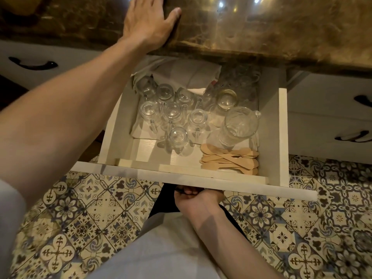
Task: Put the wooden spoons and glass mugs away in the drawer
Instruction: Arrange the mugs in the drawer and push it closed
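Resting flat with fingers spread, the left hand [148, 23] was braced on the desk [281, 37]; the right hand [194, 198] was clamped on the drawer [193, 181] handle. Glass mugs [173, 115] and wooden spoons [229, 161] were stowed at centre frame; closing was judged next, requiring a straight push.

Brown marble counter [271, 37] across top of frame, w/ light glints upper right. White cabinet fronts [326, 101] w/ dark handles [33, 64] left & right. Patterned tile floor [302, 228] along bottom.
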The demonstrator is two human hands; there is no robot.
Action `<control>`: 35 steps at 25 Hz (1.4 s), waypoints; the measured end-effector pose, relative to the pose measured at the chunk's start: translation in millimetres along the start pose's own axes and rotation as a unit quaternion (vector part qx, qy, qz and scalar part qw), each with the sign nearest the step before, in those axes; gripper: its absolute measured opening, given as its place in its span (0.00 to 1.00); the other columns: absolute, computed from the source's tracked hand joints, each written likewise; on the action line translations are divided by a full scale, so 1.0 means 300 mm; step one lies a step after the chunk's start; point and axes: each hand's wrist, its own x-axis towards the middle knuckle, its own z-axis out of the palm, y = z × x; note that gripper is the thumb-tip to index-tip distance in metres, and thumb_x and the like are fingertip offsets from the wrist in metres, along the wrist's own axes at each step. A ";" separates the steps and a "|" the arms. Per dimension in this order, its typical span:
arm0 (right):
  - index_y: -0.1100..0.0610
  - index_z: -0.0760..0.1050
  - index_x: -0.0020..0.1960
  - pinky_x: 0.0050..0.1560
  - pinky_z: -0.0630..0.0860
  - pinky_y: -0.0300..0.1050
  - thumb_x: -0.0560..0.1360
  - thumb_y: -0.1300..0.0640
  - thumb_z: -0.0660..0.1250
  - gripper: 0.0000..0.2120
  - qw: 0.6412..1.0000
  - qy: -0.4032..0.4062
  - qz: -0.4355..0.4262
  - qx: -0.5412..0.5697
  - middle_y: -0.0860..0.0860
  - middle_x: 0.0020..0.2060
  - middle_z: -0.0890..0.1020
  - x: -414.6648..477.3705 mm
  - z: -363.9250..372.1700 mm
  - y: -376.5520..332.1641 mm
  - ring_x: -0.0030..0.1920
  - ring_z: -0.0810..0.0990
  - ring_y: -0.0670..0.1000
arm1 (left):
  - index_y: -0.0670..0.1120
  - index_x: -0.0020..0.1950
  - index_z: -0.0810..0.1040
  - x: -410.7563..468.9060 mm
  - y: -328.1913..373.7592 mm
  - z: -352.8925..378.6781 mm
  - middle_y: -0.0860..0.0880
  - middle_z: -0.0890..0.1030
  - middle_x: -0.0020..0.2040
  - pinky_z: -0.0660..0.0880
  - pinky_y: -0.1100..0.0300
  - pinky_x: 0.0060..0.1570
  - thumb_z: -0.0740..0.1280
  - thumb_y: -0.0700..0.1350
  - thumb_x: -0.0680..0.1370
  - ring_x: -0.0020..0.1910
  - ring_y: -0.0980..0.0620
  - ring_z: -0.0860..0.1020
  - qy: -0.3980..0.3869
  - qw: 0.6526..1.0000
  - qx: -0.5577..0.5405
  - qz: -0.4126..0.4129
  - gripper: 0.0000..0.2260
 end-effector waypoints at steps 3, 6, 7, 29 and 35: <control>0.54 0.63 0.28 0.34 0.65 0.39 0.74 0.53 0.56 0.16 1.000 0.019 0.012 0.016 0.49 0.24 0.65 -0.010 0.012 -0.001 0.24 0.58 0.50 | 0.49 0.70 0.65 0.000 0.005 -0.001 0.46 0.69 0.69 0.60 0.51 0.68 0.50 0.64 0.77 0.68 0.44 0.65 0.002 1.000 0.005 0.009 0.28; 0.54 0.64 0.29 0.37 0.67 0.40 0.74 0.53 0.56 0.14 0.999 0.027 0.014 0.018 0.49 0.26 0.67 -0.020 0.033 -0.003 0.25 0.59 0.49 | 0.48 0.70 0.64 0.008 0.005 0.004 0.46 0.69 0.69 0.57 0.52 0.70 0.50 0.63 0.78 0.69 0.46 0.64 0.002 1.000 0.013 0.016 0.28; 0.54 0.65 0.30 0.39 0.68 0.41 0.74 0.54 0.56 0.14 0.999 0.036 0.013 0.022 0.49 0.26 0.68 -0.022 0.046 -0.005 0.25 0.60 0.49 | 0.48 0.71 0.64 0.011 0.003 0.005 0.46 0.68 0.69 0.57 0.52 0.70 0.50 0.63 0.78 0.69 0.46 0.64 -0.001 1.000 0.015 0.016 0.28; 0.54 0.69 0.60 0.58 0.70 0.50 0.79 0.45 0.49 0.19 0.998 0.056 -0.014 0.035 0.54 0.58 0.75 -0.080 0.399 -0.092 0.51 0.72 0.56 | 0.46 0.74 0.59 0.034 0.004 0.002 0.46 0.60 0.75 0.49 0.50 0.74 0.53 0.62 0.79 0.74 0.48 0.56 -0.018 1.000 -0.021 0.013 0.29; 0.55 0.68 0.54 0.51 0.71 0.50 0.79 0.47 0.51 0.13 0.998 0.058 -0.014 0.019 0.53 0.52 0.75 -0.102 0.510 -0.120 0.49 0.72 0.56 | 0.48 0.74 0.59 0.038 0.006 0.003 0.47 0.61 0.75 0.49 0.50 0.74 0.53 0.62 0.78 0.74 0.49 0.56 -0.015 1.000 -0.025 0.006 0.29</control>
